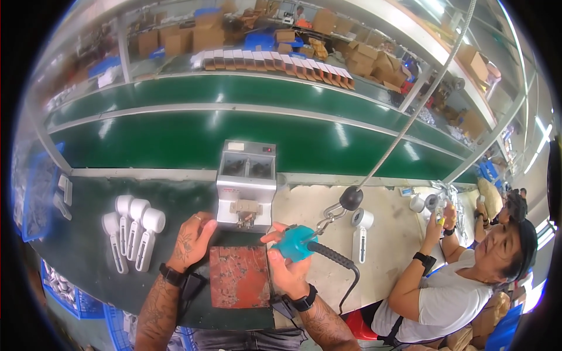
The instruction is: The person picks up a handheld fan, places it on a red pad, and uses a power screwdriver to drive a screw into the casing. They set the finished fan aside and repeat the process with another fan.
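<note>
My right hand [291, 274] is closed around the teal top of an electric screwdriver [297, 243], which hangs from a hook and cord; its lower end is hidden. A black coiled cable [332, 253] curves away from the screwdriver's right side. My left hand [192, 241] rests on the dark mat by the left side of a grey screw feeder [246, 196]. Its thumb stands apart and I see nothing in it, though some fingertips are hidden. Between my forearms lies a worn red pad [239, 278], directly in front of the feeder.
Several white round-headed devices with slotted handles [133, 228] lie at left; another white device [362, 234] lies right of the screwdriver. A co-worker [456, 275] handles a part at right. Beyond the bench runs a green conveyor [164, 137]. Blue crates [64, 292] stand lower left.
</note>
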